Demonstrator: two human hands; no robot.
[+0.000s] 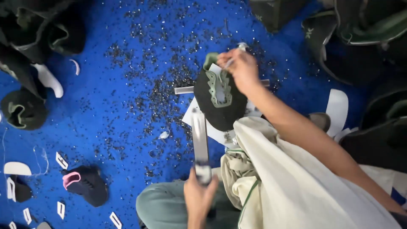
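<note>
A black shoe upper with a green lace panel [218, 99] sits over a metal T-shaped stand [199, 135] on the blue floor. My right hand [240, 68] is at the upper's far end, pinching a small pale piece near its green tongue. My left hand [199, 193] grips the near end of the stand's metal bar. White paper pieces lie under the upper. A cream cloth [296, 178] covers my lap and hides the stand's right side.
The blue floor [118, 110] is strewn with tiny dark scraps. Dark shoe uppers are piled at top left [38, 29] and at the right [360, 38]. A black upper with pink lining [85, 184] and white insole pieces [17, 168] lie at lower left.
</note>
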